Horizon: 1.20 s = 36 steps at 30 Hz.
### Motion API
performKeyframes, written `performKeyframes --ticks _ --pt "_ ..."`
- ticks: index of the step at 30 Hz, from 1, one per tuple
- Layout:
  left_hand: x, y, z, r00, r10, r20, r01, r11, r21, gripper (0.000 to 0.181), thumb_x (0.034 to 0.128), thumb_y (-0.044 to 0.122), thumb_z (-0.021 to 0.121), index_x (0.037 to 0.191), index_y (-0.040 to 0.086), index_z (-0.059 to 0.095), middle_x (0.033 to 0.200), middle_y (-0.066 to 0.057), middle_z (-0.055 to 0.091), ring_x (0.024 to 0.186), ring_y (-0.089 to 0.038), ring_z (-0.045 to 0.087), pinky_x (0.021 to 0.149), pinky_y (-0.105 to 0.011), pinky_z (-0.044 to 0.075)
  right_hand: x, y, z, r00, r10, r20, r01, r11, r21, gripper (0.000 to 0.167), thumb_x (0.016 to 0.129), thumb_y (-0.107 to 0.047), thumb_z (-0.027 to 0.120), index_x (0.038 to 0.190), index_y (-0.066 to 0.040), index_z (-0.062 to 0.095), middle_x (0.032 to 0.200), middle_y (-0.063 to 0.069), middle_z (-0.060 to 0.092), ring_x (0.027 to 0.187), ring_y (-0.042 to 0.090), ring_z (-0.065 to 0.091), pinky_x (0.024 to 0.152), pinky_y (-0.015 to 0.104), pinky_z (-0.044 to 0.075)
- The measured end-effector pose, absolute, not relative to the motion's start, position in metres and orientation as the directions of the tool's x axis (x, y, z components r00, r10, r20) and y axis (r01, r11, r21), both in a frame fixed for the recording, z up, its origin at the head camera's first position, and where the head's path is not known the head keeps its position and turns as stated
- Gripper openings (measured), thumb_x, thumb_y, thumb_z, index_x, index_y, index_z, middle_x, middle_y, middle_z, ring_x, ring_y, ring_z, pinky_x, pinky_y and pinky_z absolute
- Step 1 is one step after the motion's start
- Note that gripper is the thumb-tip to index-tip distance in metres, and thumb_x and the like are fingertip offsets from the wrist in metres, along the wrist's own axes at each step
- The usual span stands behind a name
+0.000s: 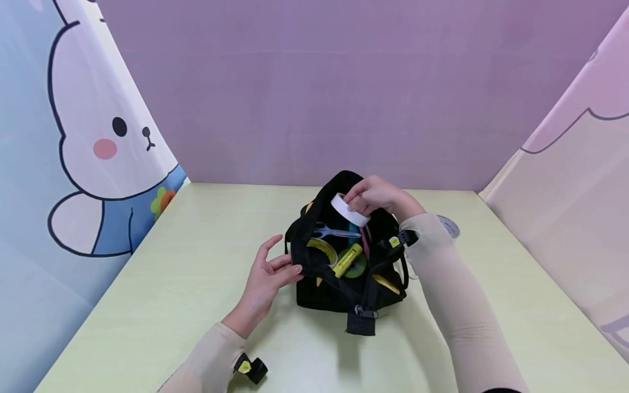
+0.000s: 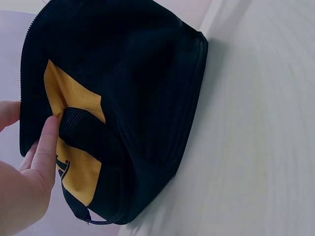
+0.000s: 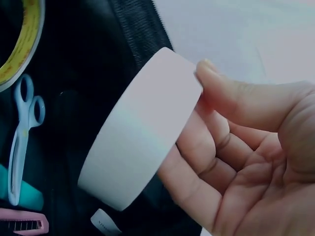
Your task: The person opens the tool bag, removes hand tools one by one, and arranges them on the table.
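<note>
A black zip bag (image 1: 319, 295) with yellow patches stands open on the table. My left hand (image 1: 262, 284) pinches its left rim between thumb and fingers; the left wrist view shows the zipped edge of the bag (image 2: 142, 73) there. Over the opening, my right hand (image 1: 375, 195) holds a white roll of tape (image 3: 140, 130) by its edge, tilted. Inside lie light-blue scissors (image 3: 18, 147), a yellow-lined roll of tape (image 1: 324, 250), a yellow stick-shaped item (image 1: 348, 261), a green round item (image 1: 358, 267) and a pink item (image 3: 37, 216). The bag's bottom is mostly hidden.
A grey round object (image 1: 449, 226) lies on the pale table (image 1: 236, 218), partly behind the right forearm. A black strap end (image 1: 361, 325) hangs at the bag's front. A purple backdrop rises behind, with printed cloth panels at both sides.
</note>
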State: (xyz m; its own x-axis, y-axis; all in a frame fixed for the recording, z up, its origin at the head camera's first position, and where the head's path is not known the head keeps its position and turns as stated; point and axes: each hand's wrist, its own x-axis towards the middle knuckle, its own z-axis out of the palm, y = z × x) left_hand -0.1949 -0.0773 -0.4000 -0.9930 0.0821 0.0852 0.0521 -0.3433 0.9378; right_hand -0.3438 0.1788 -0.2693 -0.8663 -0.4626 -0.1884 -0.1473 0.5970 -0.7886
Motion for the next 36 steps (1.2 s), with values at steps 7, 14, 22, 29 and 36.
performKeyframes --ticks 7,14,22,29,36 --pt "-0.195 -0.077 -0.401 -0.993 0.086 0.08 0.045 -0.349 0.936 0.08 0.0866 -0.019 0.061 0.152 0.007 0.024 0.115 -0.018 0.069 0.083 -0.014 0.07 0.078 -0.035 0.059 -0.341 0.194 -0.262 -0.868 -0.481 -0.12 -0.138 0.467 -0.873 0.035 0.091 0.002 0.062 0.123 0.016 0.058 0.09 0.006 0.069 0.076 0.015 0.062 0.068 0.029 0.057" --pt "-0.195 -0.077 -0.4 -0.993 0.088 0.084 0.048 -0.349 0.936 0.08 0.0866 -0.019 0.061 0.152 0.007 0.023 0.114 -0.018 0.069 0.083 -0.014 0.07 0.078 -0.035 0.059 -0.329 0.209 -0.244 -0.88 -0.472 -0.045 -0.127 0.327 -0.936 0.034 0.092 0.01 0.053 0.125 0.019 0.054 0.078 -0.001 0.07 0.067 0.01 0.064 0.066 0.026 0.057" --pt "-0.195 -0.077 -0.4 -0.993 0.088 0.082 0.047 -0.35 0.936 0.08 0.0867 -0.019 0.06 0.152 0.006 0.023 0.114 -0.018 0.069 0.083 -0.014 0.07 0.078 -0.035 0.059 -0.317 0.227 -0.229 -0.907 -0.42 0.027 -0.133 0.225 -0.965 0.024 0.092 0.008 0.061 0.095 -0.011 0.075 0.078 0.0 0.07 0.074 0.012 0.065 0.066 0.024 0.057" --pt "-0.195 -0.078 -0.4 -0.993 0.083 0.081 0.047 -0.351 0.935 0.08 0.0866 -0.019 0.061 0.152 0.007 0.024 0.115 -0.019 0.068 0.083 -0.014 0.07 0.078 -0.035 0.059 -0.313 0.247 -0.225 -0.912 -0.403 0.079 -0.159 0.169 -0.973 0.031 0.092 0.01 0.061 0.089 -0.017 0.076 0.079 0.0 0.072 0.076 0.012 0.066 0.065 0.024 0.057" --pt "-0.195 -0.078 -0.4 -0.994 0.082 0.077 0.044 -0.349 0.936 0.079 0.0866 -0.019 0.061 0.152 0.008 0.024 0.115 -0.02 0.068 0.083 -0.015 0.07 0.079 -0.035 0.059 -0.309 0.279 -0.232 -0.938 -0.33 0.101 -0.157 0.148 -0.976 0.033 0.094 0.008 0.059 0.086 -0.018 0.077 0.082 -0.002 0.073 0.072 0.01 0.065 0.065 0.021 0.056"
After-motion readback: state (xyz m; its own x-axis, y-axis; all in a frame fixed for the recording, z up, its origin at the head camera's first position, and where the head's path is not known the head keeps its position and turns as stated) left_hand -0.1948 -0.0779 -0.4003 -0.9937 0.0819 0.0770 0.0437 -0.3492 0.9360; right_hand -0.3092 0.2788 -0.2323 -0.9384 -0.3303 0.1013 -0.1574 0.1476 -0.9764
